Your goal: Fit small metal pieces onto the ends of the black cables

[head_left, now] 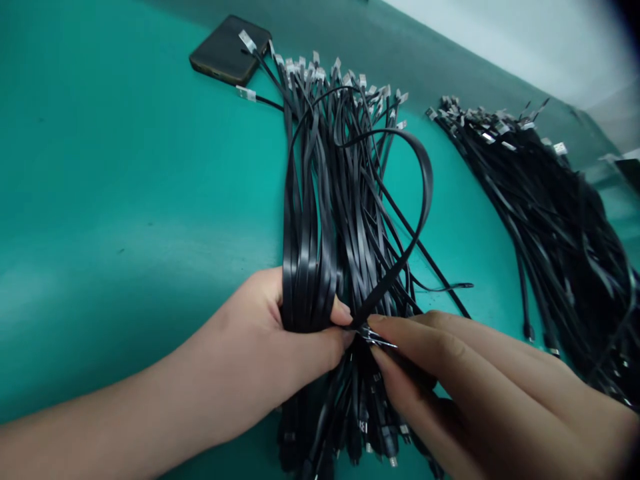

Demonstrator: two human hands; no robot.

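My left hand [280, 340] is wrapped round a bundle of flat black cables [307, 267], its thumb and a fingertip meeting at the right of the bundle. Beside it, my right hand [450, 360] pinches a small shiny metal piece [377, 339], whose exact kind I cannot make out. One flat cable [425, 187] rises in a wide loop from between the two hands. More black cables [357, 220] lie behind and to the right of the held bundle. Silvery plugs are at their far ends, and smaller connectors [393, 460] hang below my hands.
A second large pile of black cables [555, 220] lies on the right of the green table [125, 200]. At the back left sits a dark, flat rectangular object [233, 50], with a cable plug over its edge.
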